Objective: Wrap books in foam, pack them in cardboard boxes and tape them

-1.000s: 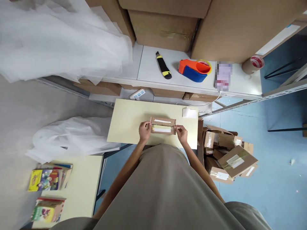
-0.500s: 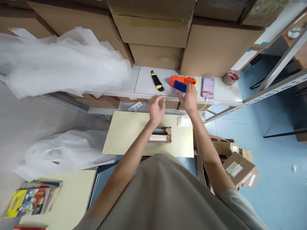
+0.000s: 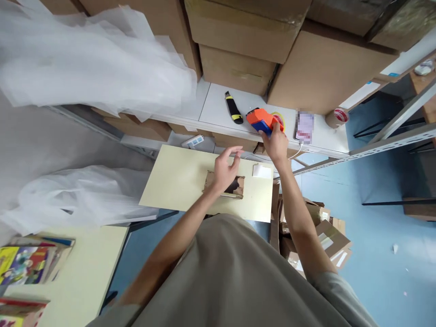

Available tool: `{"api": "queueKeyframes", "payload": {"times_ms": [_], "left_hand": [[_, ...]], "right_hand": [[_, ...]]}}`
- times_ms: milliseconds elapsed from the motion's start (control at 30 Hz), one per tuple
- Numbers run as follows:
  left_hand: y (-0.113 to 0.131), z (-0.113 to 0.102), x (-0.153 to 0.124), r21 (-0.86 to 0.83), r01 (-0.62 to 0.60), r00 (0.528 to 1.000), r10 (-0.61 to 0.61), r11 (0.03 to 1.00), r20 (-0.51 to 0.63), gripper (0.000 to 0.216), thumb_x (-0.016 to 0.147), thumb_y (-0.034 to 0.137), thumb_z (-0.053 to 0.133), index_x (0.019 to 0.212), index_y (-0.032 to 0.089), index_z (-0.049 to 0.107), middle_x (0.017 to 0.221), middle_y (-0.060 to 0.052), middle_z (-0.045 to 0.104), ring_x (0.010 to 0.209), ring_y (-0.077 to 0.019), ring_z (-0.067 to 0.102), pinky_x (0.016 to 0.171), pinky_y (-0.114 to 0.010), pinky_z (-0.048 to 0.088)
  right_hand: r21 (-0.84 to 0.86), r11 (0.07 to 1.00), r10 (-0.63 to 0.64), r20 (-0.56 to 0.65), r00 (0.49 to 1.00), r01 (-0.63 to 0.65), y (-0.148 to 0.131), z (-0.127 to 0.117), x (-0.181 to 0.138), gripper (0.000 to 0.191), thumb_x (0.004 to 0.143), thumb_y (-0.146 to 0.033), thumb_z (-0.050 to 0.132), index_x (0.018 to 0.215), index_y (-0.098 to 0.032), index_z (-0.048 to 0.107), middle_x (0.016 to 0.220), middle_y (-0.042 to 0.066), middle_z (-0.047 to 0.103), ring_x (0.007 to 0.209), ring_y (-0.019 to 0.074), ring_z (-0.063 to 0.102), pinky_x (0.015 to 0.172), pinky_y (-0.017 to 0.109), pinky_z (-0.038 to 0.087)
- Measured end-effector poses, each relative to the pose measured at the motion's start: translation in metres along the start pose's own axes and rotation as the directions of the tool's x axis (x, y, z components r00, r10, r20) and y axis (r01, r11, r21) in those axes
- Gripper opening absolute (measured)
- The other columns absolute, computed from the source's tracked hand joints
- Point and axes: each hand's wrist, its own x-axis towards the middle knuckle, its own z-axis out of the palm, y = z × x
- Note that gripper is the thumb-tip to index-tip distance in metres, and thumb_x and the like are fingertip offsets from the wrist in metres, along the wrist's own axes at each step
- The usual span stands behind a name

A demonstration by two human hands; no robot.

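My right hand (image 3: 276, 146) is closed around an orange and blue tape dispenser (image 3: 261, 119) with a yellow-edged roll of tape, tilted at the front of the white shelf (image 3: 218, 109). My left hand (image 3: 226, 169) is open and empty, its fingers curved, above a small cardboard box (image 3: 240, 185) on the pale yellow table (image 3: 170, 177). The box has torn edges and something dark inside; my left hand and forearm hide part of it. A black and yellow utility knife (image 3: 234, 108) lies on the shelf left of the dispenser.
A phone (image 3: 304, 126) with a cable and a tape roll (image 3: 337, 118) sit on the shelf at right. Large cartons (image 3: 238, 68) stand behind. White foam sheets (image 3: 102, 68) hang over the shelf's left part. Cardboard scraps (image 3: 327, 240) are piled beside the table, near a metal rack post (image 3: 374, 145).
My right hand has closed on the tape dispenser, which is now more tilted. My left hand has moved down toward the small box. The view has shifted.
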Motion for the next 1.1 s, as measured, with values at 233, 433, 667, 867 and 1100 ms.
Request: {"api": "queueKeyframes", "payload": {"times_ms": [233, 433, 667, 867, 1100], "left_hand": [[-0.001, -0.044, -0.08, -0.14, 0.249, 0.968, -0.246, 0.958, 0.041, 0.03, 0.104, 0.05, 0.077, 0.118, 0.024, 0.074, 0.118, -0.008, 0.083, 0.113, -0.0231, 0.082, 0.108, -0.04, 0.067], [0.008, -0.079, -0.107, -0.149, 0.377, 0.926, -0.378, 0.914, 0.023, 0.034, 0.101, 0.055, 0.081, 0.11, 0.024, 0.071, 0.108, -0.006, 0.08, 0.101, -0.022, 0.081, 0.097, -0.037, 0.068], [0.009, -0.115, -0.109, -0.074, 0.401, 0.915, -0.396, 0.913, 0.074, 0.035, 0.098, 0.058, 0.084, 0.105, 0.024, 0.075, 0.107, -0.005, 0.081, 0.099, -0.0221, 0.08, 0.098, -0.036, 0.066], [-0.011, -0.157, -0.086, -0.201, 0.576, 0.812, -0.525, 0.793, 0.256, 0.067, 0.089, 0.085, 0.078, 0.109, 0.022, 0.079, 0.105, -0.01, 0.084, 0.099, -0.0275, 0.081, 0.096, -0.042, 0.066], [-0.02, -0.202, -0.041, -0.147, 0.642, 0.733, -0.546, 0.752, 0.405, 0.063, 0.085, 0.08, 0.084, 0.104, 0.02, 0.085, 0.101, -0.01, 0.083, 0.097, -0.0281, 0.077, 0.089, -0.04, 0.062]], "right_hand": [[0.694, 0.717, -0.158, 0.245, 0.956, -0.059, -0.036, 0.022, -0.138, 0.063, 0.1, -0.084, 0.067, 0.12, -0.025, 0.058, 0.11, 0.008, 0.076, 0.097, 0.0263, 0.071, 0.092, 0.041, 0.06], [0.77, 0.605, -0.169, 0.374, 0.912, -0.203, -0.074, 0.051, -0.193, 0.064, 0.1, -0.085, 0.067, 0.123, -0.027, 0.057, 0.116, 0.008, 0.074, 0.105, 0.0259, 0.07, 0.096, 0.04, 0.06], [0.724, 0.654, -0.152, 0.409, 0.9, -0.219, -0.098, 0.064, -0.203, 0.068, 0.099, -0.091, 0.06, 0.124, -0.027, 0.059, 0.114, 0.009, 0.073, 0.11, 0.0293, 0.071, 0.097, 0.043, 0.061], [0.646, 0.718, -0.136, 0.494, 0.859, -0.258, -0.095, 0.073, -0.208, 0.068, 0.096, -0.089, 0.068, 0.123, -0.027, 0.059, 0.11, 0.008, 0.076, 0.096, 0.0273, 0.072, 0.088, 0.043, 0.062], [0.491, 0.855, -0.185, 0.589, 0.787, -0.167, -0.106, 0.051, -0.208, 0.061, 0.096, -0.083, 0.073, 0.114, -0.026, 0.06, 0.101, 0.005, 0.075, 0.087, 0.0252, 0.068, 0.08, 0.039, 0.055]]}}
